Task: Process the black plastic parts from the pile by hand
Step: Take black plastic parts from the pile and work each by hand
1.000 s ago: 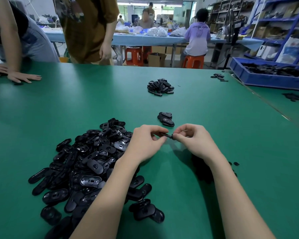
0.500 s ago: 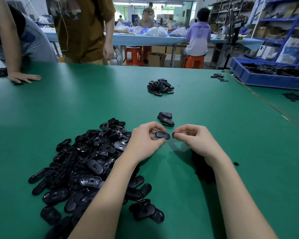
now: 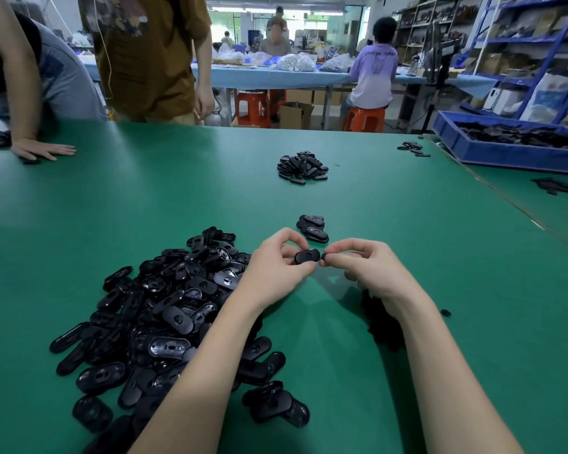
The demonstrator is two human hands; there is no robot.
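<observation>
Part [image 3: 307,256] sits pinched in my left hand [image 3: 276,267], long axis running left to right, its free end just beside my right hand [image 3: 361,267]; those fingers [image 3: 333,257] are closed narrow on a small black bit [image 3: 324,256]; the big pile [image 3: 164,309] lies left on the counter [image 3: 440,257], a small stack [image 3: 313,227] just beyond; the blue bin [image 3: 505,155] far right holds dark pieces.

Bright and even, lit from overhead strips far back by the ceiling [image 3: 259,8]. Soft shadows under both forearms on the green table [image 3: 407,231]. Faint sheen on the pile of black parts [image 3: 164,309]. Edges bowed by the wide lens; background slightly soft.
</observation>
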